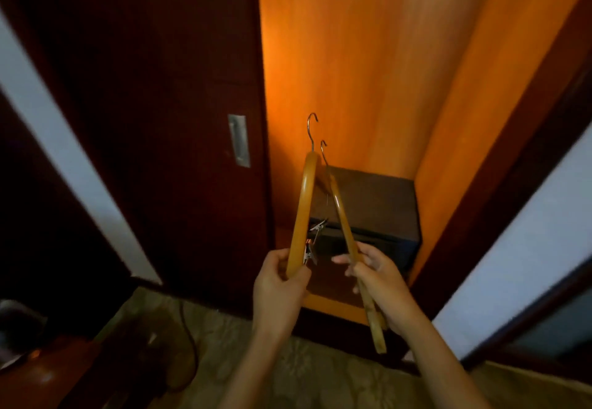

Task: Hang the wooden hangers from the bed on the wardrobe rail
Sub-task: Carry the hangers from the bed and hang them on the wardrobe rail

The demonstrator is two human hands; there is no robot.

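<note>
two hangers held before the open wardrobe point(368, 56); rail not in view.

left of the wardrobe's dark box point(371, 203), the clip hanger point(302, 210) is clasped by the left hand point(277, 283); the plain hanger point(344, 226) is gripped by the right hand point(381, 280), hooks kept raised and apart, presumably for hanging singly.

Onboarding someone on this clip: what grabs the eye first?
Two wooden hangers held up at centre: the left hand grips one hanger, the right hand the other hanger, with both metal hooks pointing up. Behind them glows the orange wardrobe interior, with a dark box on its floor and a dark door to the left.
</note>
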